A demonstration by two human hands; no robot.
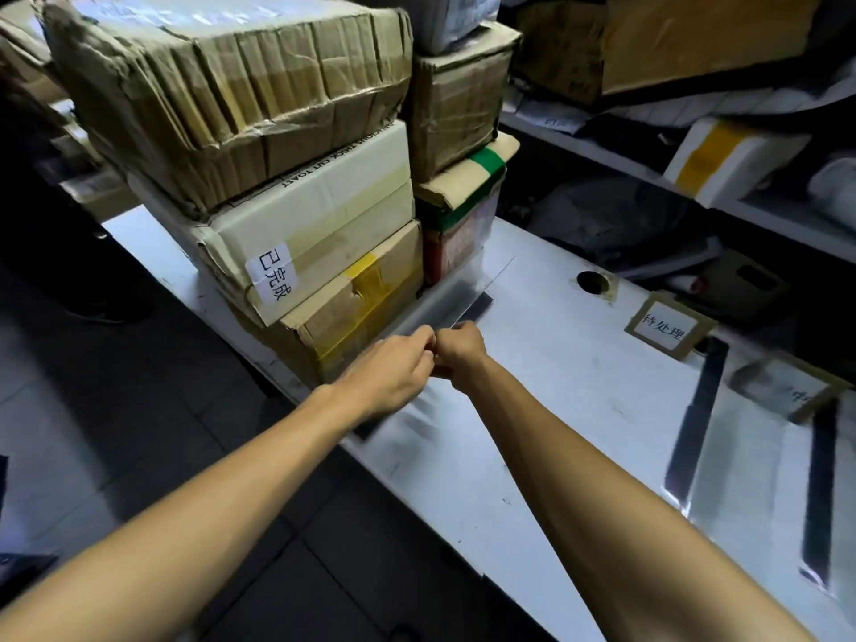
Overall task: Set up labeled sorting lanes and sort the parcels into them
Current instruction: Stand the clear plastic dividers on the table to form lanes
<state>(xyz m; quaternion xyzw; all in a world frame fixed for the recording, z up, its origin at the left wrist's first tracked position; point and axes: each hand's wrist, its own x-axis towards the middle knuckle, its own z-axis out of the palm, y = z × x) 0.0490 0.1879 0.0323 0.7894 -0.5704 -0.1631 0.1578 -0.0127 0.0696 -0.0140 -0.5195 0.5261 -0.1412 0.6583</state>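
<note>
Presently the left hand (393, 368) and right hand (461, 354) meet knuckle to knuckle on the table (556, 377), fingers curled and pinching the near end of a clear tape (468, 294). It runs over a black strip (479, 305), mostly hidden, just beside the stacked boxes (324, 215). The fingertips cover each other, a labelled card (662, 331) stands well to the right, and a second card (787, 393) is too blurred to read.

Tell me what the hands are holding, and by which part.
The left hand and right hand both pinch a strip of clear tape at its near end; the rest runs away beside the stacked boxes.
</note>
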